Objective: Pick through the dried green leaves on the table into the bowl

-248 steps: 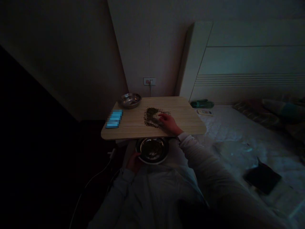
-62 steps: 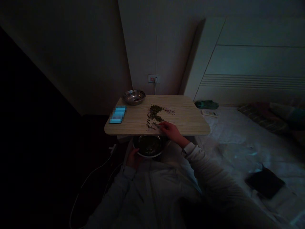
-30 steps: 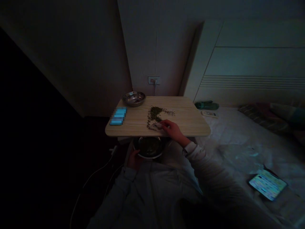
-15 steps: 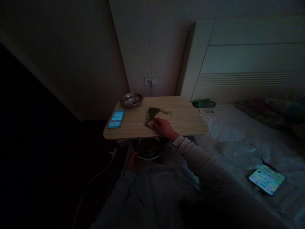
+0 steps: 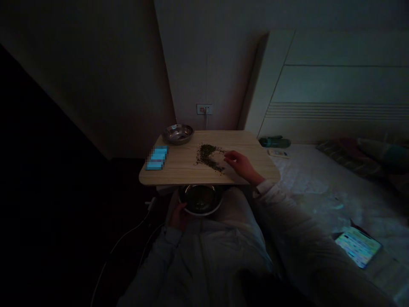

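Observation:
My left hand (image 5: 179, 216) grips the left edge of a metal bowl (image 5: 213, 209) on my lap, below the table's front edge. Its dark contents are hard to make out. Small green, bean-like grains (image 5: 207, 157) lie scattered in a curved patch on the wooden table (image 5: 179, 170). Just right of that patch hovers my right hand (image 5: 242, 165), fingers curled and pinched together. Whatever is between those fingertips, if anything, is too small to see.
A second metal bowl (image 5: 175, 140) stands at the table's back left, with a lit phone (image 5: 156, 157) in front of it. On the bed at right are a green bottle (image 5: 275, 142), a pale remote-like object (image 5: 278, 153) and a lit screen (image 5: 358, 246). A cable hangs at left.
My right hand has moved right, away from the near part of the grain patch. Those near grains now lie farther right, in a curve. My left hand stays on the bowl.

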